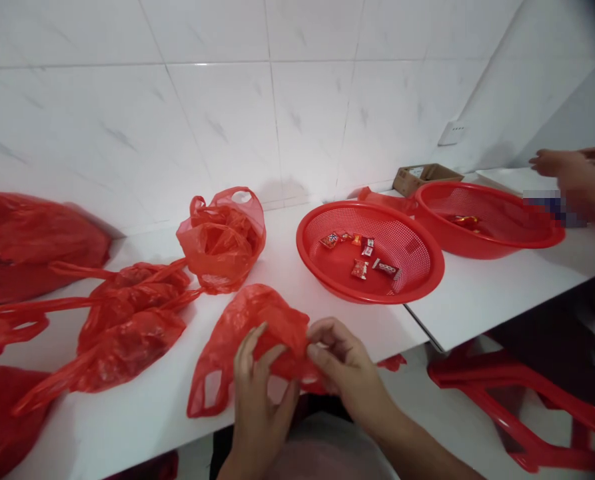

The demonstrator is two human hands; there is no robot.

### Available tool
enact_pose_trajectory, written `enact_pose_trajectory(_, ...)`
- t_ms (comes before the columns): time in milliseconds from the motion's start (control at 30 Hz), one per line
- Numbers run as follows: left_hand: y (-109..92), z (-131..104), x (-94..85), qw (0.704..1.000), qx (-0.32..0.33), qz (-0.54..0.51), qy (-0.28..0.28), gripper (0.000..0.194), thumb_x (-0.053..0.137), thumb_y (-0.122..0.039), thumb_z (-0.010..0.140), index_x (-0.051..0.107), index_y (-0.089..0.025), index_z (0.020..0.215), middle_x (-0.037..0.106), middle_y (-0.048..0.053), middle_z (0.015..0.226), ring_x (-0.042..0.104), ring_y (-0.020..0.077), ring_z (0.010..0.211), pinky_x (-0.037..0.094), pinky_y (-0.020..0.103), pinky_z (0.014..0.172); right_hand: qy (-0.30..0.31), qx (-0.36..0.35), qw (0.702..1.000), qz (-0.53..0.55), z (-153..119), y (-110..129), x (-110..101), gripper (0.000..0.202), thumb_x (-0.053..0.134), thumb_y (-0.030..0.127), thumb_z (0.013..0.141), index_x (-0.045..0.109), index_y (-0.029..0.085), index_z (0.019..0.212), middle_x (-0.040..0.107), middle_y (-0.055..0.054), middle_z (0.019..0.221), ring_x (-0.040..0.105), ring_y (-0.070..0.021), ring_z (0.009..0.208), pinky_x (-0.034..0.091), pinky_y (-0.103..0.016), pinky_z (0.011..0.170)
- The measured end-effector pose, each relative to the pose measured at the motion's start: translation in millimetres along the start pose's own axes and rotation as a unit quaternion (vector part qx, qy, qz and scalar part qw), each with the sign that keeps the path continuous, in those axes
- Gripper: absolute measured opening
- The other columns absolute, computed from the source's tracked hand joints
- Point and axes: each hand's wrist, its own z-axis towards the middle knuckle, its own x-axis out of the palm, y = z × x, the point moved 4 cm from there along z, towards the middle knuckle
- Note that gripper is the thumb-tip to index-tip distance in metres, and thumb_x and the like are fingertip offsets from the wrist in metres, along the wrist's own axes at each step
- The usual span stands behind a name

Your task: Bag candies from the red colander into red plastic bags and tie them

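Note:
A thin red plastic bag (257, 307) lies at the table's front edge, one handle loop spread to the left. My left hand (264, 387) rests on its front part, fingers apart and curved over the plastic. With thumb and fingers pinched together, my right hand (342, 360) grips the bag's right side. Behind and to the right stands a red basket (317, 277) with several small wrapped candies (360, 268) inside. An upright red bag (222, 247) stuffed with more thin plastic stands behind the bag in my hands.
Filled red bags (132, 327) lie on the white table (152, 413) at left. To the right are a second red basket (487, 250), a cardboard box (427, 175) and another person's hands (572, 170). A red stool (517, 400) stands below the table at right.

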Motion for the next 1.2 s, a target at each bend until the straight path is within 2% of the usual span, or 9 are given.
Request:
enact_pose_trajectory(200,63,14,4.5,0.997,-0.02,0.068,-0.006,0.048,0.052,-0.019,0.078,0.06,-0.023,0.125,0.055,0.011,0.136,0.049,0.0329,0.125,0.038,0.052,0.105,0.112,0.022,0.993,-0.028,-19,-12,23,0.015,0.069,0.031,0.084,0.062,0.02,0.091,0.061,-0.001,0.085,0.055,-0.0112,0.076,0.043,-0.024,0.071)
enact_pose_trajectory(300,79,19,-6.2,0.997,-0.022,0.044,0.057,0.024,0.059,-0.029,0.076,0.071,-0.025,0.096,0.071,0.006,0.093,0.063,0.0274,0.09,0.051,0.043,0.083,0.088,0.013,0.995,-0.04,-13,-6,2,0.016,0.069,0.033,0.084,0.062,0.021,0.091,0.059,0.0,0.084,0.051,-0.0099,0.072,0.04,-0.023,0.066)
enact_pose_trajectory(400,80,16,-9.6,0.99,-0.046,0.009,0.132,0.026,0.062,-0.044,0.079,0.062,-0.025,0.062,0.058,0.0,0.058,0.057,0.0204,0.061,0.048,0.033,0.06,0.03,0.004,0.998,-0.05,-5,6,-22,0.018,0.07,0.036,0.083,0.062,0.022,0.09,0.055,0.002,0.081,0.042,-0.0074,0.061,0.033,-0.02,0.054)
enact_pose_trajectory(500,79,12,-12.0,0.993,-0.068,0.009,0.101,0.032,0.065,-0.054,0.077,0.061,-0.024,0.065,0.063,0.002,0.069,0.061,0.022,0.072,0.051,0.035,0.069,-0.029,-0.004,0.999,-0.028,-3,17,-39,0.021,0.071,0.038,0.083,0.06,0.023,0.09,0.049,0.004,0.075,0.032,-0.006,0.053,0.023,-0.019,0.046)
enact_pose_trajectory(633,87,11,-8.2,0.993,-0.095,0.029,0.061,0.04,0.069,-0.049,0.075,0.067,-0.025,0.106,0.068,0.008,0.112,0.062,0.0283,0.106,0.049,0.044,0.092,-0.019,0.021,1.0,-0.008,-6,22,-42,0.021,0.071,0.039,0.082,0.059,0.024,0.091,0.049,0.004,0.078,0.027,-0.0048,0.051,0.018,-0.019,0.043)
enact_pose_trajectory(800,106,16,-16.6,0.985,-0.148,0.015,0.088,0.026,0.056,-0.043,0.081,0.072,-0.025,0.091,0.074,0.005,0.095,0.067,0.0265,0.09,0.052,0.04,0.084,-0.041,-0.026,0.995,-0.09,-3,33,-61,0.022,0.07,0.04,0.083,0.06,0.025,0.097,0.057,0.0,0.088,0.036,-0.0063,0.053,0.024,-0.02,0.044)
enact_pose_trajectory(933,103,21,-42.4,0.969,-0.222,-0.087,0.061,0.024,0.062,-0.04,0.075,0.07,-0.022,0.088,0.071,0.003,0.088,0.066,0.023,0.084,0.053,0.032,0.078,-0.187,-0.16,0.92,-0.304,-13,61,-85,0.015,0.067,0.036,0.085,0.065,0.026,0.094,0.061,-0.004,0.091,0.055,-0.0165,0.074,0.045,-0.029,0.06)
enact_pose_trajectory(1033,86,15,-45.1,0.917,-0.305,-0.248,0.071,0.027,0.069,-0.044,0.075,0.07,-0.021,0.09,0.071,0.002,0.087,0.066,0.0201,0.084,0.053,0.028,0.078,-0.258,-0.305,0.834,-0.382,-35,84,-69,0.012,0.065,0.023,0.085,0.068,0.03,0.095,0.063,-0.007,0.104,0.059,-0.0258,0.1,0.047,-0.043,0.084)
enact_pose_trajectory(1200,66,-15,-33.7,0.801,-0.454,-0.385,0.066,0.042,0.082,-0.051,0.058,0.074,-0.024,0.089,0.075,0.005,0.101,0.069,0.0294,0.097,0.059,0.038,0.08,0.119,-0.262,0.864,-0.413,-31,61,4,0.045,0.062,0.009,0.082,0.066,0.041,0.113,0.071,-0.004,0.088,0.065,-0.0241,0.08,0.052,-0.042,0.074)
